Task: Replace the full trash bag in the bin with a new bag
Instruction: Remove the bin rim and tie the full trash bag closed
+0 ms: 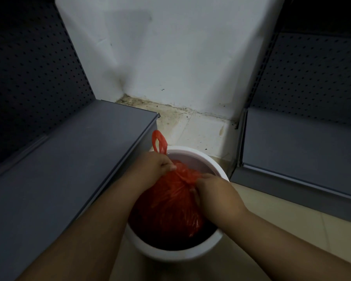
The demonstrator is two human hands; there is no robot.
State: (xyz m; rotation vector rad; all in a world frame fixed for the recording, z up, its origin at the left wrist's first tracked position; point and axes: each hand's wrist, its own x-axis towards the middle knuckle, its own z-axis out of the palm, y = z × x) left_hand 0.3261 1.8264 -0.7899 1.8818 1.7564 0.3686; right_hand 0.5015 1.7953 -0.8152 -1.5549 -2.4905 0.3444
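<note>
Dim, soft picture; the white wall (170, 57) catches most light, perhaps from above; corners darken, edges bend.

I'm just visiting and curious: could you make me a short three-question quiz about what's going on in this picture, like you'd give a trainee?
1. True or false: the red trash bag is already out of the white bin.
2. Which hand grips the bag beside the handle loop: the left hand or the right hand?
3. What stands on both sides of the bin?

Key: 1. False, it sits inside. 2. Left hand. 3. Grey shelves with perforated backs.
</note>
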